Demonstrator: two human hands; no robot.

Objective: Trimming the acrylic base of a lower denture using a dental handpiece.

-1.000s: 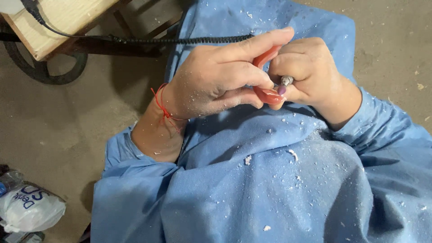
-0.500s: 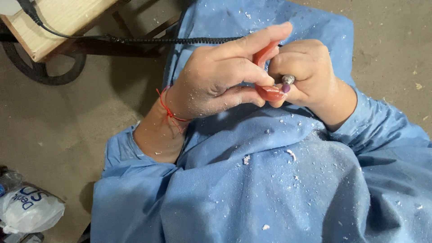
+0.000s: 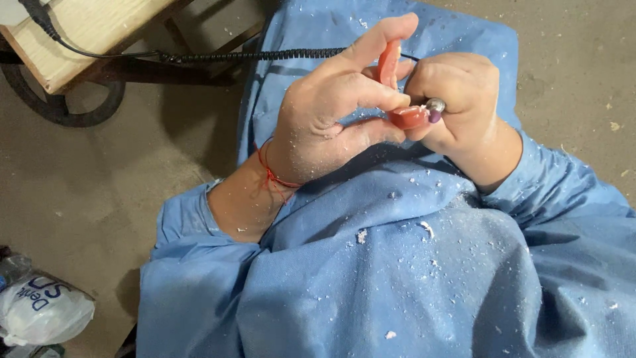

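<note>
My left hand (image 3: 331,113) pinches a curved pink acrylic piece (image 3: 397,93) between thumb and fingers, held over my lap. My right hand (image 3: 464,106) is closed around a small rotary handpiece (image 3: 435,108), whose metal and purple tip presses against the lower end of the pink piece. A black coiled cord (image 3: 265,56) runs from behind my hands to the upper left. A red thread bracelet (image 3: 270,174) circles my left wrist. White shavings cover my blue gown (image 3: 397,278).
A light wooden bench top (image 3: 79,30) with a dark frame stands at the upper left, above a dark round wheel (image 3: 59,109) on the concrete floor. A white plastic bag (image 3: 40,308) lies at the lower left.
My hands have shifted slightly up and left in view, and my left forefinger has straightened a little. The grip on the pink piece and the handpiece is unchanged.
</note>
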